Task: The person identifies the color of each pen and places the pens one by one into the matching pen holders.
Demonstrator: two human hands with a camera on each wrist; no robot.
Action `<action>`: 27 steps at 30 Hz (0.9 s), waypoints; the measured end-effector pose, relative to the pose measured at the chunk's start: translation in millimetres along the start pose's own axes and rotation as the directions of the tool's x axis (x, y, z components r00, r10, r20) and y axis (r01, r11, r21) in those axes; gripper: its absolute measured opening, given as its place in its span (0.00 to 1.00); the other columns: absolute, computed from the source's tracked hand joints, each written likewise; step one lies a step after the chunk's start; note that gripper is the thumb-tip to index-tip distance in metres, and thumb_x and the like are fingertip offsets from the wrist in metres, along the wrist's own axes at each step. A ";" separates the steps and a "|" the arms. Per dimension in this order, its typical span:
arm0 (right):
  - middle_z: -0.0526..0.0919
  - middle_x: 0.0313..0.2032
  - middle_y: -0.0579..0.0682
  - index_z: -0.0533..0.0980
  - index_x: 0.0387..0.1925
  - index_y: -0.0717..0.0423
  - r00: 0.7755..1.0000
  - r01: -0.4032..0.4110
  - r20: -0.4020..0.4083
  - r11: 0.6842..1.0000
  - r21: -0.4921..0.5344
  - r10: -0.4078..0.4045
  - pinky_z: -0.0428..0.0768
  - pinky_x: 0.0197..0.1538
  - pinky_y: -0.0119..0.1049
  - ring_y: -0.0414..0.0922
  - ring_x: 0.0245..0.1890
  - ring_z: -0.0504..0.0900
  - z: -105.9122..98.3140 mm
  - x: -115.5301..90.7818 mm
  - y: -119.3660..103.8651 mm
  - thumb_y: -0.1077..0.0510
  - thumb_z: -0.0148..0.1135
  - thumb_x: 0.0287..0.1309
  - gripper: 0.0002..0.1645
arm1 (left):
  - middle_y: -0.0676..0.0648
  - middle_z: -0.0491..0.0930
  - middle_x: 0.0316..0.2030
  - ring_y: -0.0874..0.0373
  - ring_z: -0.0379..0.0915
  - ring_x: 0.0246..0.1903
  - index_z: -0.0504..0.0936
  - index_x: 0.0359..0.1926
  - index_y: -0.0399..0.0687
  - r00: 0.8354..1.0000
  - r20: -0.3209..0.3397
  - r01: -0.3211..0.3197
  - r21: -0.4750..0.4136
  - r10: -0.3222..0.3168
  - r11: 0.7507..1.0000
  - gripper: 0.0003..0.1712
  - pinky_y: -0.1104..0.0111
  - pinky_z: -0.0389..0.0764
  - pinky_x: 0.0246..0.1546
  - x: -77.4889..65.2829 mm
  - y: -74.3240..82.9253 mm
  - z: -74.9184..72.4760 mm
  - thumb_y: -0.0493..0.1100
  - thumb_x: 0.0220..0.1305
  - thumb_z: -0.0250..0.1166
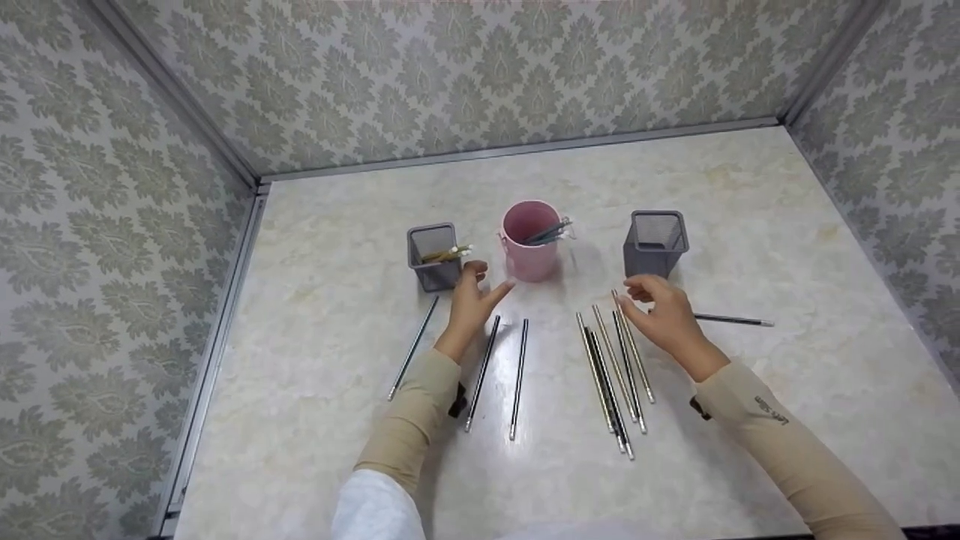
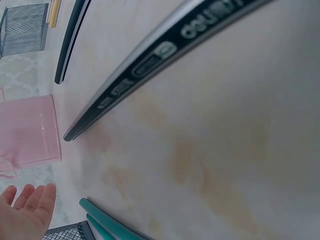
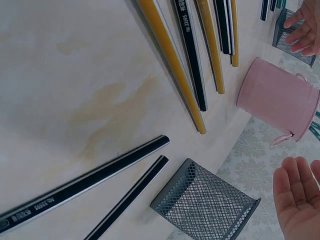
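My left hand (image 1: 471, 304) hovers just in front of the left grey mesh pen holder (image 1: 436, 279), thumb spread from the fingers, with nothing in its grasp. Yellow pencils (image 1: 442, 256) lean inside that holder. Above the tops of several yellow and black pencils (image 1: 600, 375) is my right hand (image 1: 664, 315), close to the right mesh pen holder (image 1: 654, 262). Its fingers look straight in the right wrist view and hold nothing. Between the holders stands a pink bucket (image 1: 531, 262) containing several dark green pencils (image 1: 551, 234).
To the left lie a teal pencil (image 1: 414, 347) and two black pencils, one (image 1: 483, 373) beside the other (image 1: 519, 379). On the right, black pencils (image 1: 733, 320) lie sideways, partly behind my right hand. Patterned walls (image 1: 465, 82) edge the marbled table (image 1: 337, 300).
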State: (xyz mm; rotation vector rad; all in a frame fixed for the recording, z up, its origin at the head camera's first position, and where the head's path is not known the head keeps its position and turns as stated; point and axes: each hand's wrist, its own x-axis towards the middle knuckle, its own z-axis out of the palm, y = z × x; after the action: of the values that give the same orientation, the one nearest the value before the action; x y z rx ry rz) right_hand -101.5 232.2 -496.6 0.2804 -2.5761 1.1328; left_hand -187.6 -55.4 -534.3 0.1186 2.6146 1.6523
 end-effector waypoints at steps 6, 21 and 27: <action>0.80 0.37 0.59 0.77 0.43 0.67 0.999 -0.019 0.040 1.000 -0.003 0.020 0.80 0.42 0.51 0.54 0.38 0.81 3.4 -10.8 1.4 0.64 0.66 0.54 0.15 | 0.34 0.68 0.60 0.42 0.66 0.61 0.65 0.60 0.33 0.999 -0.021 -0.027 -0.017 0.027 0.999 0.37 0.53 0.71 0.60 6.6 4.4 -0.1 0.50 0.57 0.69; 0.82 0.37 0.53 0.78 0.41 0.64 0.995 0.076 0.076 0.993 -0.095 -0.069 0.81 0.41 0.42 0.47 0.36 0.81 21.7 -51.7 12.1 0.63 0.69 0.50 0.15 | 0.37 0.64 0.65 0.45 0.61 0.65 0.58 0.66 0.39 0.993 0.023 -0.118 0.079 0.117 0.990 0.47 0.54 0.67 0.64 26.5 23.8 4.2 0.53 0.54 0.71; 0.81 0.34 0.53 0.79 0.38 0.64 0.983 0.181 0.053 0.976 -0.125 -0.175 0.81 0.38 0.40 0.45 0.34 0.81 26.6 -63.7 14.2 0.63 0.70 0.47 0.15 | 0.38 0.61 0.67 0.46 0.57 0.67 0.55 0.69 0.39 0.990 0.028 -0.137 0.038 0.136 0.990 0.52 0.55 0.65 0.66 35.1 29.0 4.9 0.53 0.51 0.72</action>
State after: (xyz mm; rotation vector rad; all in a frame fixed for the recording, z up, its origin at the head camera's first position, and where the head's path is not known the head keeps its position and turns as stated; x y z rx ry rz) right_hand -51.8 225.4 -546.1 0.4979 -2.5862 0.9013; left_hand -221.0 -35.5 -510.2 0.3257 2.6760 1.6265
